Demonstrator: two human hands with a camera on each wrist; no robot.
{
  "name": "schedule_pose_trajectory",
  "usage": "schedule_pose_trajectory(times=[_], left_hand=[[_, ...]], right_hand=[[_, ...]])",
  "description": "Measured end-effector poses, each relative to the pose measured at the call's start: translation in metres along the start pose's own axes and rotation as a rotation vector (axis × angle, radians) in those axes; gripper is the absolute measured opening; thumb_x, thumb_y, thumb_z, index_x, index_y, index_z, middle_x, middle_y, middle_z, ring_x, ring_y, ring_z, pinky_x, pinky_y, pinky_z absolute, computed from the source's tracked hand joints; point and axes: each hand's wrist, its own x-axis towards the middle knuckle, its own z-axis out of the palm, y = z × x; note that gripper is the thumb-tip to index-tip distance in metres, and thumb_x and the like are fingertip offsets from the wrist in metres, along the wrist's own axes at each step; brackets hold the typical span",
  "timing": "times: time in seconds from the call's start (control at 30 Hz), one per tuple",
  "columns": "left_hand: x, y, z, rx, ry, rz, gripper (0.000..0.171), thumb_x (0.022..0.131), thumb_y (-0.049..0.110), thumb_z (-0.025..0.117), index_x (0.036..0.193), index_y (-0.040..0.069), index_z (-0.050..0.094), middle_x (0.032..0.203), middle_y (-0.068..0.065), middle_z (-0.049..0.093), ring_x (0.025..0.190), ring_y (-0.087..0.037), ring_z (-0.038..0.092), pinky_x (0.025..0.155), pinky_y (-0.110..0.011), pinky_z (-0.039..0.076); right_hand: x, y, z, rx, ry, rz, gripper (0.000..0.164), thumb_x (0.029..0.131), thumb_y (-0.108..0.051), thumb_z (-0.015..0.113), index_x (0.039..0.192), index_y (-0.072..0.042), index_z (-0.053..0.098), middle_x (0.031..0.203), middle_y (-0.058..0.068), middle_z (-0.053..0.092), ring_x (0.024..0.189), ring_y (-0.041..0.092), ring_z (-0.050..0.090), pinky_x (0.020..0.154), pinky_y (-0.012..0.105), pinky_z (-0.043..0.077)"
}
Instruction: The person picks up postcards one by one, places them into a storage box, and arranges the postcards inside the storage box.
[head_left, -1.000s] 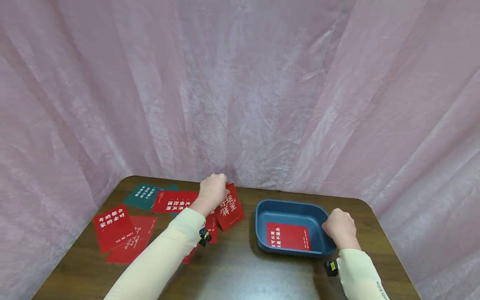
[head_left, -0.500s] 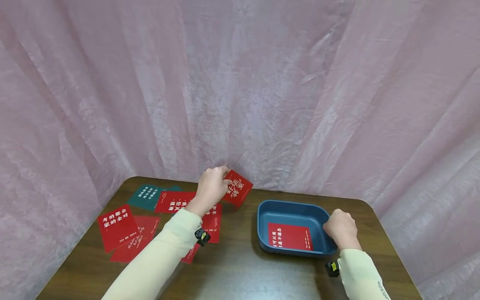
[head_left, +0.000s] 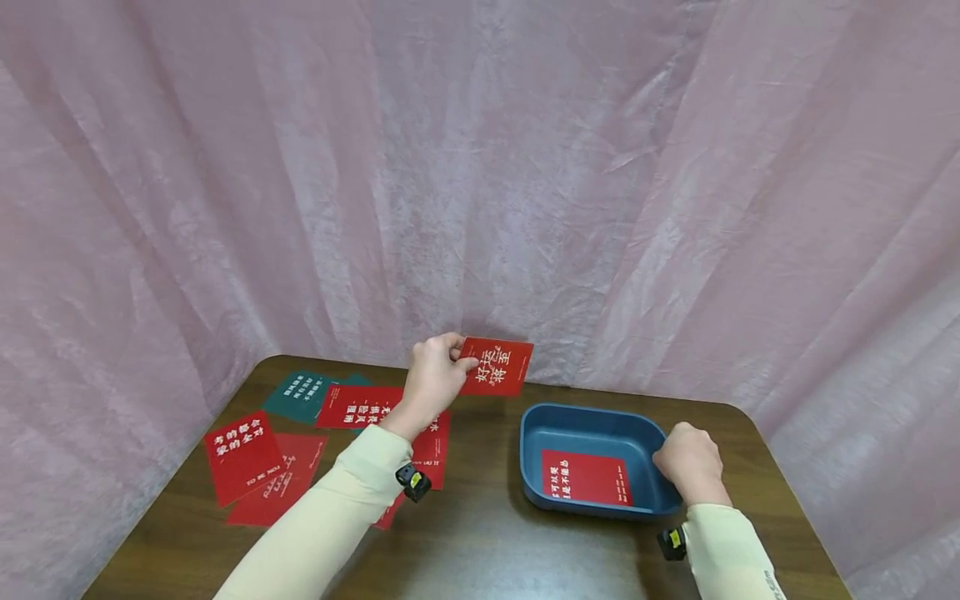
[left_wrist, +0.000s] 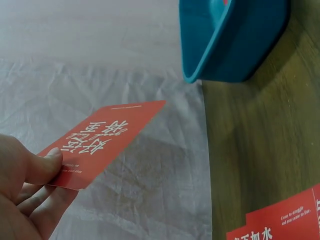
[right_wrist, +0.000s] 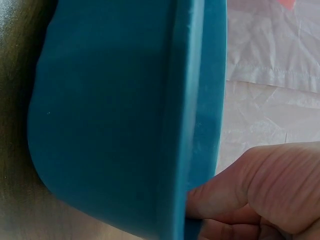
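Note:
My left hand (head_left: 435,379) pinches a red card (head_left: 498,367) with white lettering by one edge, thumb on top and fingers beneath. The card is held up at the table's back edge, left of a blue rectangular basin (head_left: 531,483). In the left wrist view the red card (left_wrist: 107,142) tilts away from the thumb, with the basin (left_wrist: 240,45) beyond it. At the basin's right end my right hand (head_left: 688,462) grips the rim, the thumb (right_wrist: 215,197) over the wall in the right wrist view. One red card (head_left: 585,477) lies inside the basin.
Several red cards (head_left: 243,457) and green cards (head_left: 302,397) lie spread and overlapping on the left of the wooden table (head_left: 480,533). My left forearm covers part of them. A pink curtain (head_left: 480,183) hangs right behind the table's back edge.
My left hand has lifted the red card off the pile and carried it slightly right, turning it more level. My right hand keeps its grip on the basin's rim.

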Motion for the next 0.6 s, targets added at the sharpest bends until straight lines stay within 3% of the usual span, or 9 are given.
schedule_pose_trajectory(times=[0.3,0.6], left_hand=[[-0.004,0.012,0.010,-0.087,-0.041,-0.045,0.025,0.077,0.015,0.077,0.098,0.006,0.067,0.077,-0.001,0.067,0.066,-0.009,0.062,0.058,-0.025,0.050],[-0.014,0.020,0.032,-0.261,-0.110,-0.075,0.026,0.077,0.014,0.077,0.098,0.006,0.065,0.077,-0.002,0.061,0.058,-0.007,0.059,0.052,-0.023,0.049]], right_hand=[[0.004,0.001,0.001,0.002,0.002,0.000,0.032,0.077,-0.013,0.064,0.095,0.012,0.056,0.079,0.026,0.060,0.063,0.033,0.057,0.049,0.041,0.049],[0.005,0.000,-0.002,0.006,0.010,-0.005,0.033,0.076,-0.013,0.065,0.095,0.012,0.056,0.079,0.026,0.061,0.063,0.033,0.057,0.050,0.042,0.049]])
